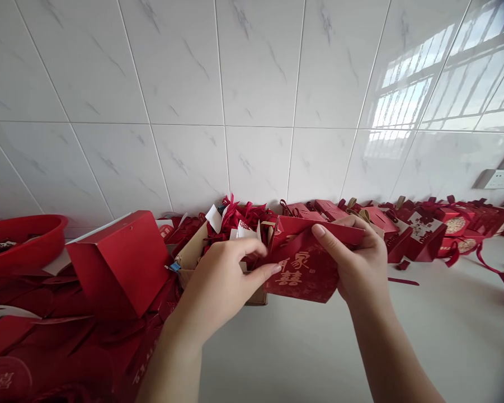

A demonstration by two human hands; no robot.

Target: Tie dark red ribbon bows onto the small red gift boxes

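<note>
A red cardboard gift box (pixel 302 263) with gold Chinese characters is held up in front of me, its upper edges unfolded and tilted. My right hand (pixel 361 257) grips its right side, thumb on the upper edge and the other fingers behind. At the left side, my left hand (pixel 239 263) has its thumb on the printed face and its fingers bent round the edge, partly hidden. Behind my left hand stands an open carton (pixel 192 246) full of dark red ribbons (pixel 247 214) and white paper pieces.
A plain red box (pixel 121 263) leans on a heap of flat red boxes (pixel 75 347) at left, near a red plastic basin (pixel 46 240). Finished-looking boxes with ribbon handles (pixel 422 232) line the tiled wall. A ribbon strip (pixel 404 281) lies on the white table (pixel 444 324).
</note>
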